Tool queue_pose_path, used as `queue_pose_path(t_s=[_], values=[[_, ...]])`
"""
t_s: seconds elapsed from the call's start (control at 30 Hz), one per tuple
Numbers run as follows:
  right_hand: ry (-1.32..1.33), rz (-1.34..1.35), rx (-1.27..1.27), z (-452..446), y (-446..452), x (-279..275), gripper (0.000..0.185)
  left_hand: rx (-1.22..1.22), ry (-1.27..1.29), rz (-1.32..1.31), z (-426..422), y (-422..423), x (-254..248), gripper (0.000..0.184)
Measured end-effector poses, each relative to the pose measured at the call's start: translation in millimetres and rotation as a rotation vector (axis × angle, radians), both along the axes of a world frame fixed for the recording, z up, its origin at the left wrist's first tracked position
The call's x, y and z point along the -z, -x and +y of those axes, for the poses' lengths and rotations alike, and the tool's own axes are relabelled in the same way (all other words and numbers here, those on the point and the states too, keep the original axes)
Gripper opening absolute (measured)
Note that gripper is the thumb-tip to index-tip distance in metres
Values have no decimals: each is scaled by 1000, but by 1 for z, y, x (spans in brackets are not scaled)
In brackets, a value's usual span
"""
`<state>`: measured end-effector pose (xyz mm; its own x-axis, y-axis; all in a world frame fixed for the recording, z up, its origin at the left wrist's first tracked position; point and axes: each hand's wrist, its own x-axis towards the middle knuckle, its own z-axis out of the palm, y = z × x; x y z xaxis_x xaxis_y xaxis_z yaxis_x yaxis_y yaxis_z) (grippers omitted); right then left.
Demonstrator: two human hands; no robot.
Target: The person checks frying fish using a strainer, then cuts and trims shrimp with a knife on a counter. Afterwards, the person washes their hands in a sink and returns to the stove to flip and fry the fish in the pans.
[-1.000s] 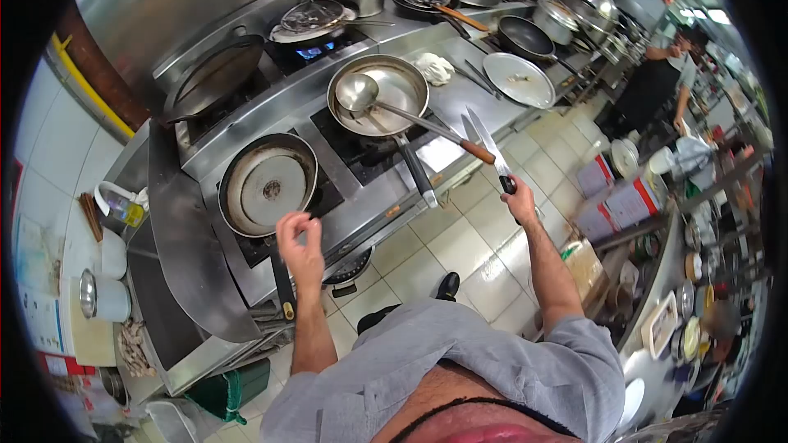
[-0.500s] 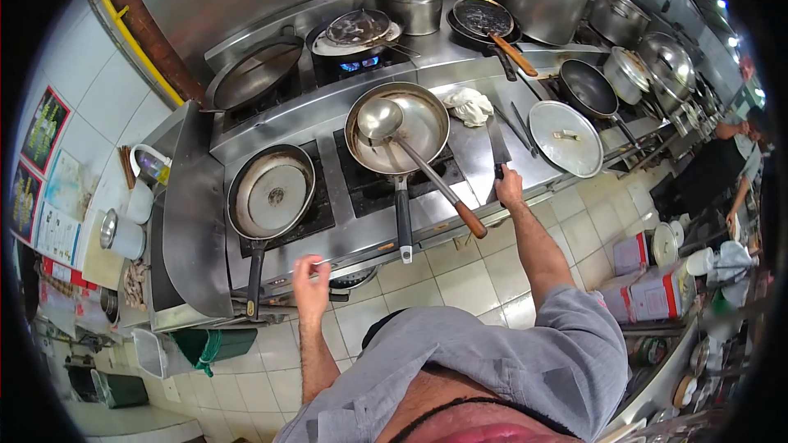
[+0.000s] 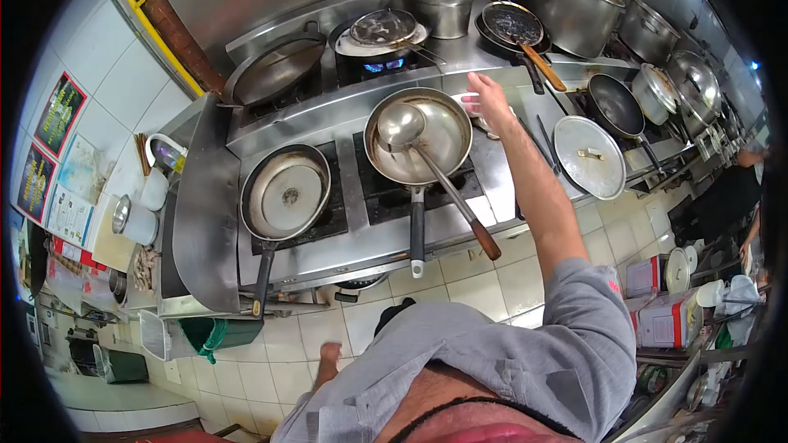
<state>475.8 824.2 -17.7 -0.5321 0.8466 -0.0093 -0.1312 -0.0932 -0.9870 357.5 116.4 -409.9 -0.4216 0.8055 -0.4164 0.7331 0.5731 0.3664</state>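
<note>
My right hand (image 3: 487, 104) reaches out over the stove ledge with its fingers stretched and nothing in them. Below it, a steel frying pan (image 3: 447, 135) holds a ladle (image 3: 401, 125) whose wooden-ended handle hangs over the pan's rim. A white cloth lies by my right wrist, mostly hidden by it. My forearm covers the place where the knife lay. My left hand (image 3: 329, 353) is low beside my body, above the floor, and its fingers cannot be made out. A second frying pan (image 3: 309, 198) rests on the left front burner.
A burner flame (image 3: 383, 66) burns under a covered pan at the back. To the right lie a round lid (image 3: 602, 172) and a black frying pan (image 3: 606, 98). A large stockpot (image 3: 566, 20) stands behind. Another person (image 3: 722, 205) is at the far right.
My right hand has let go of the knife and moved up and away, over the cloth. My left hand has dropped from the stove's front edge to my side. The view has shifted slightly.
</note>
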Motion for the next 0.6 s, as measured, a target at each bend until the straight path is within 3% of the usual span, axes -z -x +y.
queue_pose_path(t_s=[0.03, 0.1, 0.23, 0.3, 0.33, 0.37, 0.43, 0.47, 0.57, 0.6], values=[[11, -16, -21, 4, 14, -10, 66, 40, 40, 21, -15, -10, 2, 16], [6, -30, -43, 16, 38, -28, 68, -129, 96, -88, -27, -19, 6, 15], [131, -20, -40, 47, 88, -32, 67, -1142, 43, -622, 1, -31, 0, 13], [231, -34, -163, 63, 106, -31, 61, -1382, -119, -692, 23, -31, -7, 13], [324, -51, -193, 58, 110, -40, 46, -1385, -246, -674, 30, -33, -12, 12], [323, -53, -205, 69, 117, -35, 46, -1386, -372, -652, 37, -36, -16, 11], [340, -162, -470, 82, 134, -37, 26, -1376, -631, -593, 54, -41, -22, 8], [377, -221, -373, 72, 137, -45, 17, -1431, -598, -519, 63, -44, -23, 10], [478, -80, -602, 106, 165, -18, 18, -1475, -582, -451, 72, -71, -15, 14], [482, -85, -507, 97, 165, -27, 16, -1414, -526, -427, 66, -83, -6, 15]])
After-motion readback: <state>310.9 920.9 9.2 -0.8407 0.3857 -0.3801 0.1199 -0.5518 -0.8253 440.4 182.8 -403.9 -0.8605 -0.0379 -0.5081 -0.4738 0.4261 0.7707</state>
